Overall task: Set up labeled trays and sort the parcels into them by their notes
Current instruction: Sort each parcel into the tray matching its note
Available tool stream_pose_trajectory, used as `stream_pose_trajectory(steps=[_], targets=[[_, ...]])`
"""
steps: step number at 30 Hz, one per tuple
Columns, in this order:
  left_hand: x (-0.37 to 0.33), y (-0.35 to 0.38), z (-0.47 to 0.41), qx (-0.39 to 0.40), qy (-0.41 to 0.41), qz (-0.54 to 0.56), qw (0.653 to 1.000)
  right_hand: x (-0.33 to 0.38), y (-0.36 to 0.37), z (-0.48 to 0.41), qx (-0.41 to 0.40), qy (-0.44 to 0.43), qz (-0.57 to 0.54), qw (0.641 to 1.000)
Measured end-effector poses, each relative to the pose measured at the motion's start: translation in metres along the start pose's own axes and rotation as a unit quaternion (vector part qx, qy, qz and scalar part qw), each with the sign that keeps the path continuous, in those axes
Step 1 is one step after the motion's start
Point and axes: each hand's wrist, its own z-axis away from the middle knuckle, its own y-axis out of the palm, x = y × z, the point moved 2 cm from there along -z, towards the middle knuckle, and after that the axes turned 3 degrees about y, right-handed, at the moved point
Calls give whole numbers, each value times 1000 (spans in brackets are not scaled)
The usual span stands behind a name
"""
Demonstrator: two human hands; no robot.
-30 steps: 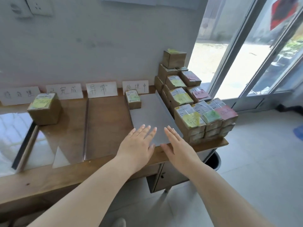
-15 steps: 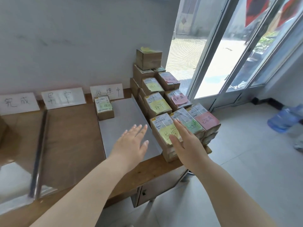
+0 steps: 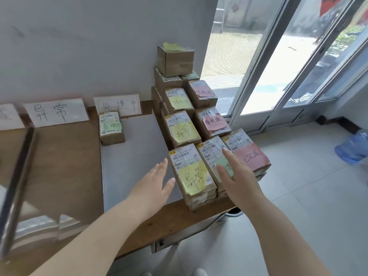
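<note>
Left grip (image 3: 153, 183) and right grip (image 3: 238, 176) are hovering loose, empty, beside the yellow-note parcel (image 3: 192, 173); grabbing roughly might be tipping the stack (image 3: 183, 128) behind it.

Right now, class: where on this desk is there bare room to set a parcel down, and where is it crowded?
Free: the grey tray from the lone parcel to the near edge, and the wooden desktop in front of the 异常 label. Crowded: the parcel stack at the desk's right end.

Right hand (image 3: 239, 180) hides most of the green note (image 3: 226, 165); leftmost card (image 3: 9, 116), probably a label, is cropped.
</note>
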Motion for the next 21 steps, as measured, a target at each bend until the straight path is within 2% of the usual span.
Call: stream_pose_trajectory(steps=[2,5,10,14,21], targets=[[-2,5,-1,-8,-31,32,999,-8,-10,-12,15,-6,1,1000],[-9,17,1,-27,-95,144,985,-16,-21,-24,50,-26,4,998],[-18,43,1,-59,-208,342,915,-22,-12,-23,158,-128,64,977],[-24,58,-2,-103,-240,377,889,-25,0,-25,223,-194,94,951],[-37,71,2,-130,-252,433,856,-22,-2,-32,232,-246,165,926]])
